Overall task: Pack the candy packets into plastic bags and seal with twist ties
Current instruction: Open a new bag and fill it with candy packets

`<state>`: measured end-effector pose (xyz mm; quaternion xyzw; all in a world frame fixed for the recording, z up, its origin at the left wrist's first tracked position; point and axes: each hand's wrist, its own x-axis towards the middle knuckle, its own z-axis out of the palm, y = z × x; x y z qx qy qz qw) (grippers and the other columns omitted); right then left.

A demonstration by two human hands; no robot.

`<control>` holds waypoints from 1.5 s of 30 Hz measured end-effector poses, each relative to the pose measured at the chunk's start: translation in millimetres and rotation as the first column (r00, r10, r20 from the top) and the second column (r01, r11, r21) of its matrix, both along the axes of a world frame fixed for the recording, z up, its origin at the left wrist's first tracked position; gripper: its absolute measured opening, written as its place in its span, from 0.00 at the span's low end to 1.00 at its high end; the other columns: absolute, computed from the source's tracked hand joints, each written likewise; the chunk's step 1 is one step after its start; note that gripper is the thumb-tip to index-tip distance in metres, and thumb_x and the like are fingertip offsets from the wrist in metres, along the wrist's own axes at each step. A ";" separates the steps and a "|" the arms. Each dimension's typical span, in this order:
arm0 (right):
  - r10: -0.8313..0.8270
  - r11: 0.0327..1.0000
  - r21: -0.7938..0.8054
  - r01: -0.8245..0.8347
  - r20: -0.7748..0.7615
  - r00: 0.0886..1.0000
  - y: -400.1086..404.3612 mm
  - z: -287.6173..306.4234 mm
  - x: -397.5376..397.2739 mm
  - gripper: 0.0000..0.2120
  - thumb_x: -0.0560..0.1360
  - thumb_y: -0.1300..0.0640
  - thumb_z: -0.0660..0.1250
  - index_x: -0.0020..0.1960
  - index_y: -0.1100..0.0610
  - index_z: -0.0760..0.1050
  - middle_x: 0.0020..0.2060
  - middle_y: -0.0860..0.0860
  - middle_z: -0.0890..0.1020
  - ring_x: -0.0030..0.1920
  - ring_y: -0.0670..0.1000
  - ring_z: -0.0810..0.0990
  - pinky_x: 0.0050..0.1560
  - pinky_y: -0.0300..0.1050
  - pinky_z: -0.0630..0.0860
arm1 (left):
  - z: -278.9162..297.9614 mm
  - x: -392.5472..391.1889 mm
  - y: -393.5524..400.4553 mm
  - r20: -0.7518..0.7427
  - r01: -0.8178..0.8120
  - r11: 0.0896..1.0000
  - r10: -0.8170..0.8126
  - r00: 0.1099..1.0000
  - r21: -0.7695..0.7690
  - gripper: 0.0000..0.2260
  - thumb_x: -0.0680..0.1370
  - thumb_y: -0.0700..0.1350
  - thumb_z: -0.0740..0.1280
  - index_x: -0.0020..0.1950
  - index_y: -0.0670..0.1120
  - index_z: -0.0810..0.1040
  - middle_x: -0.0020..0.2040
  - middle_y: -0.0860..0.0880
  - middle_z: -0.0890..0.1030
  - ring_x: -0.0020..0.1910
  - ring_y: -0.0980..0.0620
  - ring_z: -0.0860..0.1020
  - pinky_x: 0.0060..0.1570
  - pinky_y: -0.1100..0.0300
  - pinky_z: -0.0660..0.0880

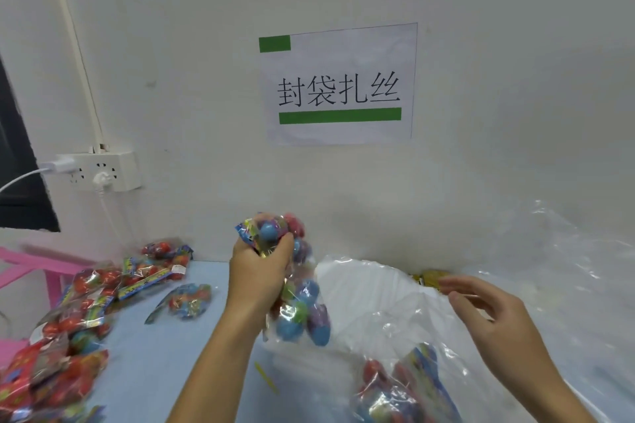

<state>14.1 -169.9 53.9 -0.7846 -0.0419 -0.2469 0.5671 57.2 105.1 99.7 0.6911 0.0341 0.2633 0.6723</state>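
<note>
Left hand gripping a bunch of candy packets above the blue table; right hand free beside it.

The left hand (259, 271) has its fingers curled round the neck of a clear bag of candy packets (299, 306), which it holds raised above the blue table (154, 347); blue, green and purple balls show through the film above and below the fist. The right hand (488, 312) hovers right of the held bag, fingers loosely spread, holding nothing. A stack of clear plastic bags (378, 292) lies on the table between the two hands. A second filled packet (405, 388) rests at the table's near edge, below the right hand. A yellow twist tie (266, 377) lies on the table below the left forearm. Loose candy packets (86, 312) are heaped on the table's left side. A printed sign (338, 84) hangs on the wall behind the table.
</note>
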 end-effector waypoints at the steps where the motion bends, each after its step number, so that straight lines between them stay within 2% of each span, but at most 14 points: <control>1: 0.001 1.000 -0.008 -0.001 -0.011 1.000 -1.8 -2.3 0.2 0.13 0.77 0.64 0.68 0.45 0.47 0.84 0.42 0.42 0.86 0.46 0.41 0.82 0.42 0.37 0.75 | -9.2 0.5 2.1 -0.055 0.034 0.998 -0.032 0.998 0.045 0.07 0.75 0.48 0.75 0.51 0.50 0.81 0.41 0.52 0.86 0.42 0.53 0.84 0.45 0.58 0.81; 8: 0.018 1.000 -0.020 -0.018 -0.025 1.000 -8.8 -7.5 5.8 0.12 0.77 0.63 0.69 0.46 0.47 0.85 0.45 0.46 0.86 0.49 0.47 0.83 0.42 0.36 0.75 | -42.7 32.5 77.4 -0.195 -0.021 0.989 0.050 0.980 0.145 0.25 0.83 0.60 0.55 0.47 0.45 0.84 0.50 0.46 0.86 0.55 0.49 0.80 0.59 0.49 0.70; 12: 0.038 0.999 -0.018 -0.039 -0.024 0.999 -8.4 -9.5 10.3 0.13 0.77 0.64 0.69 0.45 0.47 0.84 0.45 0.49 0.86 0.50 0.50 0.83 0.41 0.31 0.74 | -81.4 63.6 136.3 -0.428 0.100 0.611 0.421 0.800 0.785 0.24 0.82 0.57 0.61 0.77 0.52 0.65 0.80 0.46 0.59 0.78 0.39 0.57 0.74 0.42 0.59; 15: 0.040 0.999 -0.019 -0.041 -0.028 0.999 -10.0 -10.4 13.1 0.17 0.77 0.65 0.69 0.42 0.43 0.84 0.42 0.47 0.86 0.48 0.49 0.83 0.39 0.28 0.73 | -102.1 75.3 151.6 -0.424 0.183 0.477 0.466 0.776 0.859 0.15 0.82 0.58 0.54 0.63 0.55 0.75 0.73 0.47 0.71 0.70 0.40 0.70 0.69 0.43 0.67; 19: 0.033 0.999 -0.021 -0.033 -0.006 0.999 -10.0 -13.8 14.2 0.21 0.76 0.66 0.69 0.46 0.37 0.83 0.41 0.41 0.86 0.46 0.42 0.82 0.41 0.29 0.74 | -87.2 89.9 154.9 -0.155 -0.148 0.673 0.368 0.917 0.725 0.15 0.81 0.52 0.59 0.35 0.52 0.74 0.35 0.51 0.82 0.39 0.47 0.81 0.42 0.51 0.77; 22: 0.008 0.999 -0.041 -0.007 0.023 1.000 -8.6 -18.7 17.2 0.22 0.75 0.67 0.70 0.48 0.38 0.82 0.41 0.42 0.86 0.45 0.43 0.83 0.40 0.31 0.75 | -73.0 108.7 186.0 -0.111 -0.193 0.489 0.527 0.843 0.851 0.07 0.78 0.49 0.65 0.52 0.49 0.78 0.57 0.41 0.81 0.57 0.37 0.76 0.54 0.44 0.73; 24: -0.001 0.999 -0.046 0.001 0.020 1.000 -8.3 -20.5 19.0 0.22 0.75 0.67 0.70 0.48 0.38 0.82 0.40 0.42 0.86 0.45 0.42 0.82 0.39 0.31 0.75 | -76.7 116.6 216.1 -0.323 0.028 0.419 0.655 0.683 0.908 0.29 0.78 0.61 0.64 0.77 0.56 0.62 0.80 0.42 0.57 0.77 0.33 0.54 0.72 0.34 0.54; 27: -0.002 0.998 -0.060 0.002 0.006 1.000 -8.3 -21.4 20.6 0.21 0.75 0.65 0.70 0.49 0.36 0.82 0.41 0.41 0.86 0.46 0.40 0.82 0.40 0.33 0.75 | -95.1 120.5 237.5 -0.479 0.216 0.454 0.611 0.631 0.864 0.34 0.80 0.68 0.52 0.82 0.56 0.47 0.82 0.43 0.43 0.79 0.35 0.39 0.74 0.31 0.42; 31: -0.015 0.997 -0.074 0.015 -0.003 1.000 -9.9 -22.9 21.8 0.22 0.76 0.65 0.70 0.51 0.36 0.82 0.42 0.41 0.86 0.46 0.40 0.82 0.42 0.38 0.76 | -97.6 116.5 194.4 -0.464 0.243 0.422 0.570 0.679 0.874 0.27 0.82 0.64 0.50 0.78 0.53 0.64 0.81 0.41 0.54 0.79 0.36 0.54 0.75 0.37 0.56; 33: -0.022 0.996 -0.086 0.021 -0.011 1.000 -9.8 -23.7 22.2 0.22 0.76 0.65 0.70 0.51 0.36 0.81 0.43 0.41 0.86 0.46 0.41 0.82 0.41 0.37 0.76 | -92.7 111.4 174.5 -0.379 0.209 0.368 0.484 0.789 0.906 0.18 0.82 0.59 0.55 0.60 0.52 0.79 0.67 0.41 0.75 0.61 0.43 0.78 0.61 0.47 0.76; 36: -0.021 0.997 -0.079 0.020 -0.016 1.000 -8.5 -23.1 21.1 0.21 0.76 0.65 0.70 0.51 0.36 0.82 0.41 0.40 0.85 0.46 0.40 0.82 0.39 0.32 0.76 | -78.4 103.5 165.9 -0.110 -0.065 0.416 0.383 0.917 0.907 0.16 0.80 0.51 0.63 0.33 0.49 0.77 0.30 0.53 0.79 0.30 0.54 0.77 0.30 0.60 0.71; 38: -0.013 0.997 -0.073 0.012 -0.014 1.000 -6.5 -21.8 20.4 0.21 0.76 0.65 0.70 0.50 0.37 0.82 0.41 0.40 0.85 0.46 0.41 0.82 0.39 0.32 0.76 | -70.9 106.3 171.9 0.033 -0.220 0.415 0.412 0.911 0.883 0.08 0.79 0.53 0.65 0.45 0.52 0.81 0.45 0.50 0.83 0.47 0.47 0.80 0.41 0.55 0.76; 41: -0.010 0.998 -0.067 0.009 -0.018 1.000 -3.7 -20.3 18.8 0.21 0.75 0.66 0.70 0.47 0.37 0.82 0.40 0.41 0.85 0.45 0.42 0.82 0.39 0.35 0.76 | -76.1 115.4 182.4 -0.330 0.092 0.444 0.495 0.804 0.891 0.32 0.76 0.71 0.59 0.77 0.60 0.62 0.79 0.46 0.60 0.76 0.35 0.58 0.71 0.34 0.60; 45: 0.010 0.998 -0.069 -0.013 -0.033 0.999 -3.3 -16.9 16.9 0.22 0.76 0.66 0.70 0.45 0.37 0.82 0.40 0.41 0.85 0.44 0.41 0.82 0.37 0.30 0.74 | -93.6 116.0 158.5 -0.586 0.382 0.484 0.394 0.708 0.787 0.37 0.69 0.81 0.44 0.58 0.60 0.78 0.69 0.49 0.75 0.71 0.37 0.68 0.72 0.33 0.57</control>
